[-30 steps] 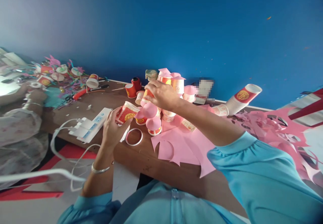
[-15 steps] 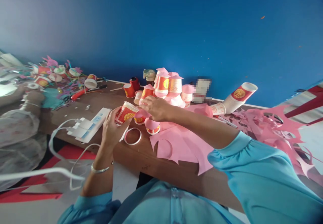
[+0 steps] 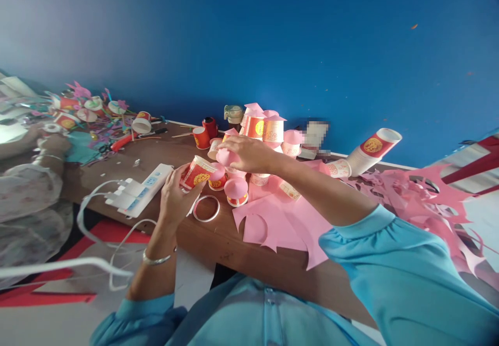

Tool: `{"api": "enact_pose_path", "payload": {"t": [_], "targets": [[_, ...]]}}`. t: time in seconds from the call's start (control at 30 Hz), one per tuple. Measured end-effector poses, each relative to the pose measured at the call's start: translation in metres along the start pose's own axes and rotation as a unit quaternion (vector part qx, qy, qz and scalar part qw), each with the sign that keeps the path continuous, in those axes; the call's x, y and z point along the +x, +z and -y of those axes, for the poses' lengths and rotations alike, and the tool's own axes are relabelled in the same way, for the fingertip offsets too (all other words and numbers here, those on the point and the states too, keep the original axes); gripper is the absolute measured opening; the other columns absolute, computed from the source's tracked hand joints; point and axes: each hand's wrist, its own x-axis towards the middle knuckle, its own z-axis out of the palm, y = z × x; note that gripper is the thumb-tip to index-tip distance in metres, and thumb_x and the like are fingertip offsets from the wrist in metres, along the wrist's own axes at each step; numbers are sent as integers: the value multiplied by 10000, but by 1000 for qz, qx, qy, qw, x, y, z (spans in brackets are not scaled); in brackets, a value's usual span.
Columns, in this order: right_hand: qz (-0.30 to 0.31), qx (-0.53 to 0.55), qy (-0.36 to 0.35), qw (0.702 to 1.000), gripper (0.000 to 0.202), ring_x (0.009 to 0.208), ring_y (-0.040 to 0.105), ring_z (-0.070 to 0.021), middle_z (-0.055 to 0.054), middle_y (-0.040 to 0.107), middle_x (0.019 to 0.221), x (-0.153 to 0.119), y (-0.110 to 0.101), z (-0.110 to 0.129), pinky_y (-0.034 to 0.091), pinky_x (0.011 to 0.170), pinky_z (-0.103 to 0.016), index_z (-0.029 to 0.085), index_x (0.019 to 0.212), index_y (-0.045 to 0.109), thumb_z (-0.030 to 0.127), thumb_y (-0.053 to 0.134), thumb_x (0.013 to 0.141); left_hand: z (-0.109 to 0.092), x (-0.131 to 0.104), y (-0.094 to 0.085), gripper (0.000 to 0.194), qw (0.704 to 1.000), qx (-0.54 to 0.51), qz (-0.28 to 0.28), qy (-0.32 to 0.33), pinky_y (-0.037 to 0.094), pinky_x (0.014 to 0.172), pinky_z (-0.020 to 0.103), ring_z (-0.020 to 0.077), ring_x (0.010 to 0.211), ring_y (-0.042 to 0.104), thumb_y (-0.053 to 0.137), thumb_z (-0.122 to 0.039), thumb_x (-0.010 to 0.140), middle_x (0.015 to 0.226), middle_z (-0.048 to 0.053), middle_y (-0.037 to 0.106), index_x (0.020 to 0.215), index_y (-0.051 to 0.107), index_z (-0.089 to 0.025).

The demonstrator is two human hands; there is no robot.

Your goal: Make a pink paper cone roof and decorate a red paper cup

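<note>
My left hand (image 3: 177, 195) is wrapped round a red and white paper cup (image 3: 197, 173), its white rim tilted up to the right. Over the cluster of cups, my right hand (image 3: 244, 153) has its fingers on a pink paper piece (image 3: 226, 157); the fingertips are partly hidden. Just below stand small cups topped with pink paper, one of them a red cup (image 3: 237, 199). Behind the right hand rises a stack of cups (image 3: 254, 126) with pink paper on top. A roll of tape (image 3: 206, 208) lies near the left hand.
A white power strip (image 3: 150, 190) with cables lies at the left. Pink paper sheets (image 3: 276, 221) and scraps (image 3: 421, 195) cover the right side, near a leaning stack of cups (image 3: 362, 158). Another person's hand (image 3: 54, 145) is at the far left, by decorated cups.
My right hand has moved up slightly, and a pink paper piece now shows under its fingers. My left hand still holds the cup.
</note>
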Motion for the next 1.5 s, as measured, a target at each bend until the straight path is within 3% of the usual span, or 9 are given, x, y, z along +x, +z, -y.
{"api": "enact_pose_path", "payload": {"t": [0.27, 0.53, 0.8, 0.97, 1.07, 1.2, 1.33, 1.43, 1.5], "targets": [[-66, 26, 53, 996, 491, 1344, 649, -301, -126, 667, 1497, -2, -9, -14, 565, 1061, -420, 191, 1412, 660, 207, 723, 925, -3, 0, 3, 595, 1000, 2, 7, 9, 567, 1057, 463, 305, 1182, 711, 774, -525, 840, 1313, 112, 752, 1350, 666, -238], [-8, -18, 116, 993, 413, 1223, 699, -314, -151, 696, 1411, -6, 6, -6, 578, 923, -400, 167, 1361, 669, 225, 666, 952, -6, 0, 2, 583, 1000, 5, 9, 9, 569, 1063, 462, 308, 1189, 714, 775, -514, 835, 1311, 110, 756, 1340, 671, -241], [0, -47, 126, 991, 318, 1262, 696, -335, -167, 744, 1347, -1, 14, -3, 582, 1001, -440, 155, 1288, 719, 271, 670, 996, -4, 1, 2, 588, 1000, 11, -2, 10, 572, 1053, 464, 316, 1175, 722, 789, -515, 819, 1297, 117, 766, 1325, 687, -231], [-23, -46, 122, 991, 319, 1331, 660, -337, -189, 704, 1422, -3, 6, 2, 574, 1067, -457, 111, 1316, 708, 246, 643, 1035, -6, 2, 0, 593, 1000, 14, -7, 10, 566, 1062, 484, 327, 1179, 715, 797, -514, 817, 1281, 119, 760, 1325, 683, -230], [-85, -41, 106, 990, 398, 1386, 627, -329, -206, 642, 1511, -17, -2, 11, 571, 1108, -458, 74, 1415, 649, 226, 628, 1048, -19, -1, -5, 576, 1000, 7, -22, 13, 553, 1090, 500, 328, 1210, 702, 797, -489, 840, 1292, 116, 745, 1339, 664, -235], [-176, -40, 28, 983, 446, 1498, 547, -291, -166, 608, 1581, -58, 3, 33, 519, 1215, -479, 136, 1533, 570, 226, 529, 1098, -51, -10, -14, 528, 997, -19, -24, 65, 552, 1111, 494, 315, 1245, 690, 777, -438, 877, 1327, 103, 725, 1350, 642, -246], [-133, -85, -99, 983, 502, 1631, 399, -241, -6, 522, 1692, -97, 33, 55, 370, 1341, -563, 371, 1541, 570, 149, 401, 1124, -80, -20, -19, 541, 991, -27, 64, 116, 566, 1119, 500, 325, 1276, 678, 751, -345, 859, 1347, 102, 702, 1383, 632, -278], [-121, -95, -103, 983, 511, 1630, 404, -241, -31, 526, 1689, -106, 57, 60, 387, 1334, -565, 355, 1583, 525, 162, 427, 1121, -92, -26, -17, 704, 983, -38, 123, 129, 577, 1123, 531, 348, 1300, 676, 731, -245, 786, 1410, 106, 682, 1466, 556, -295], [-135, -99, -74, 983, 498, 1614, 432, -265, -71, 541, 1676, -103, 65, 56, 422, 1306, -559, 316, 1592, 520, 177, 429, 1122, -97, -27, -13, 723, 983, -46, 119, 133, 572, 1137, 549, 354, 1313, 673, 727, -230, 782, 1429, 115, 667, 1474, 524, -284]]}}
